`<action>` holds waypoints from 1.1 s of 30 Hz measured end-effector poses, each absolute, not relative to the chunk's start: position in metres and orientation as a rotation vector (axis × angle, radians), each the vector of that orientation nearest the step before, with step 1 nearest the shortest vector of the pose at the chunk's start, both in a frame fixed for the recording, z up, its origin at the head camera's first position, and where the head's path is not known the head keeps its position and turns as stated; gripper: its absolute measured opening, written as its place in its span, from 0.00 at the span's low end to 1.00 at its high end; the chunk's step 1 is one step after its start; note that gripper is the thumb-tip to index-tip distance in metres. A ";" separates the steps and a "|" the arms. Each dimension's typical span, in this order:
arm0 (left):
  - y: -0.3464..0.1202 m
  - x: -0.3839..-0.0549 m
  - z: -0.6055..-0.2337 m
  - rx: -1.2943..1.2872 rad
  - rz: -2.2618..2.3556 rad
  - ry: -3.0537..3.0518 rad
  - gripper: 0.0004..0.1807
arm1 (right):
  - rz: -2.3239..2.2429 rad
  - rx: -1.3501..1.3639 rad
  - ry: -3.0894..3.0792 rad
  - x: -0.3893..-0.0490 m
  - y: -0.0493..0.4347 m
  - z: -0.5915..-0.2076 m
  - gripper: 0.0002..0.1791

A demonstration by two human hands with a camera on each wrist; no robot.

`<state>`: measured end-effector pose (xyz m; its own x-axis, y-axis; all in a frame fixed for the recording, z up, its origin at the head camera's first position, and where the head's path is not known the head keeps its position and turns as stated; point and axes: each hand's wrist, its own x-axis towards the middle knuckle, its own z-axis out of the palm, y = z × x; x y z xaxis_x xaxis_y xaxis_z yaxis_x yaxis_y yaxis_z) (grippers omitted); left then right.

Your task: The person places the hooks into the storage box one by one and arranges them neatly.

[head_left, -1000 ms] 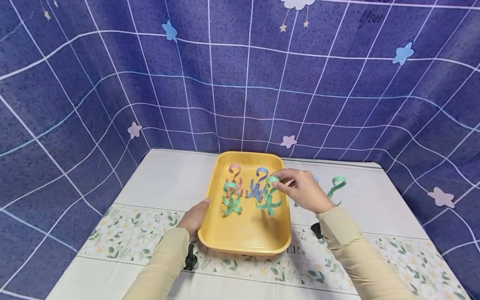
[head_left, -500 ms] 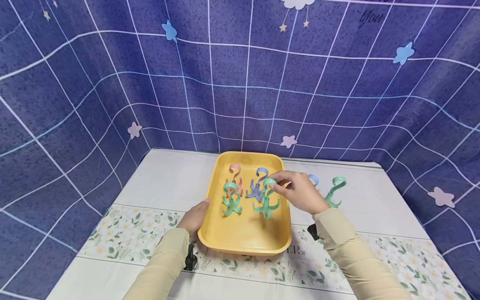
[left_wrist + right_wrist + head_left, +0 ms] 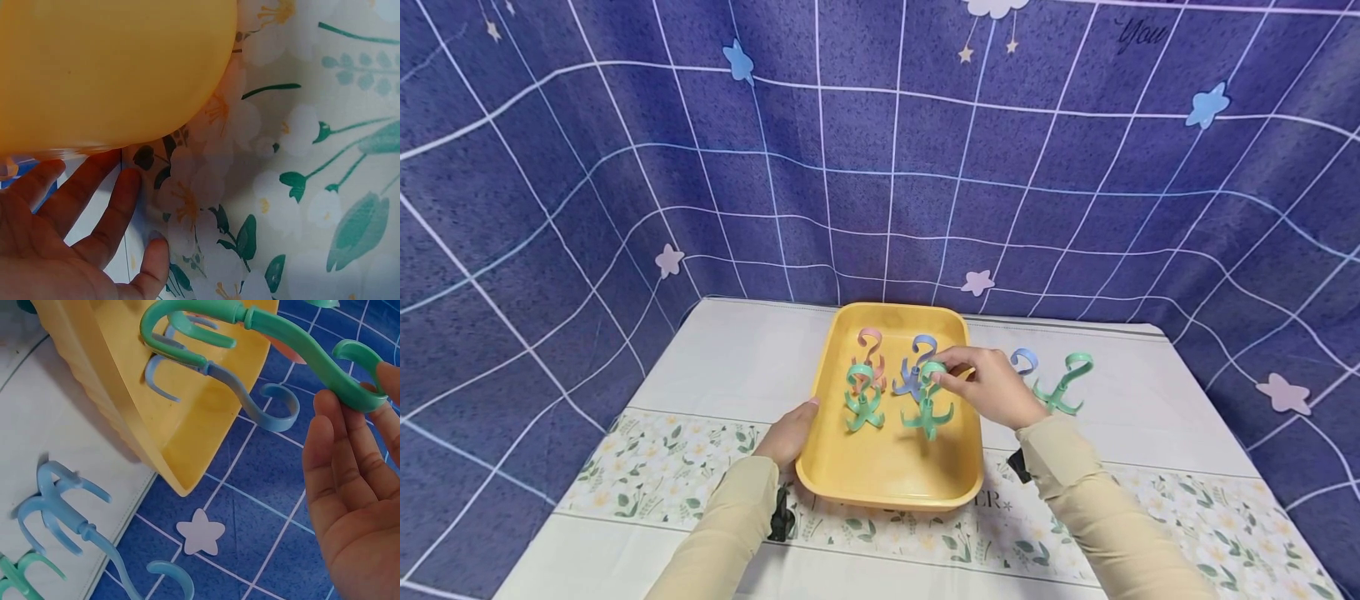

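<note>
My right hand (image 3: 996, 387) pinches the curled top of a green claw hook (image 3: 928, 410) over the right half of the yellow tray (image 3: 880, 483). In the right wrist view the green hook's curl lies between thumb and fingers; its prongs point away from the palm. My left hand (image 3: 790, 433) is at the tray's left side; in the left wrist view its spread, fairly straight fingers touch the wall from below. The left thumb is mostly hidden there. Inside the tray are a pink hook (image 3: 870, 337), a second green hook (image 3: 864, 412) and a blue hook (image 3: 912, 382).
Right of the tray, another blue hook (image 3: 1024, 360) and another green hook (image 3: 1063, 387) are on the white cloth (image 3: 1120, 417) with a floral band. A blue gridded curtain (image 3: 865, 167) hangs behind and at both sides.
My right hand has moved slightly left and down with the green hook, further over the tray. More of the blue and green hooks at the right shows. My left hand stays put.
</note>
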<state>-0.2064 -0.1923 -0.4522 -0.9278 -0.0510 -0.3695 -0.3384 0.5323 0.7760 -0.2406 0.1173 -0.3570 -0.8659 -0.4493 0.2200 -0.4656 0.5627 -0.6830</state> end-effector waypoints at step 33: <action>-0.192 -0.204 -0.449 -0.329 1.332 2.472 0.38 | 1.258 0.740 -2.794 -0.249 0.107 -0.376 0.10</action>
